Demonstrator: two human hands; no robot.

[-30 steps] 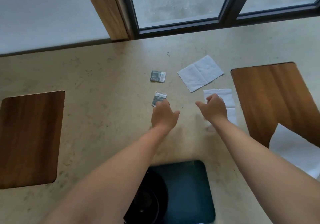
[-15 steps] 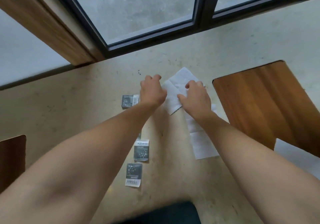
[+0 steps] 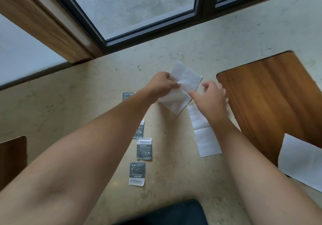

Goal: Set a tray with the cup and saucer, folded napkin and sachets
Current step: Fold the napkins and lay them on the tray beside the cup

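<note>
A white napkin point(image 3: 184, 83) is lifted at its left edge by my left hand point(image 3: 163, 85), which pinches it. My right hand point(image 3: 211, 96) hovers at the napkin's right side, fingers apart, its index finger touching the lower right edge. A second white napkin point(image 3: 203, 136), folded into a strip, lies flat on the counter under my right forearm. Several grey sachets lie on the counter: one point(image 3: 144, 148) and another point(image 3: 137, 173) in the open, two more point(image 3: 140, 130) point(image 3: 127, 96) partly hidden by my left arm. A dark tray's edge point(image 3: 177, 212) shows at the bottom. No cup or saucer is in view.
The beige stone counter point(image 3: 78, 106) has wooden inlays at the right point(image 3: 271, 99) and at the left point(image 3: 12, 158). A white sheet point(image 3: 299, 160) lies on the right inlay. A dark-framed window point(image 3: 149, 33) runs along the far edge.
My view moved forward over the counter. Both hands reached from near the sachets to the far napkin; my left hand has now pinched and raised its left edge.
</note>
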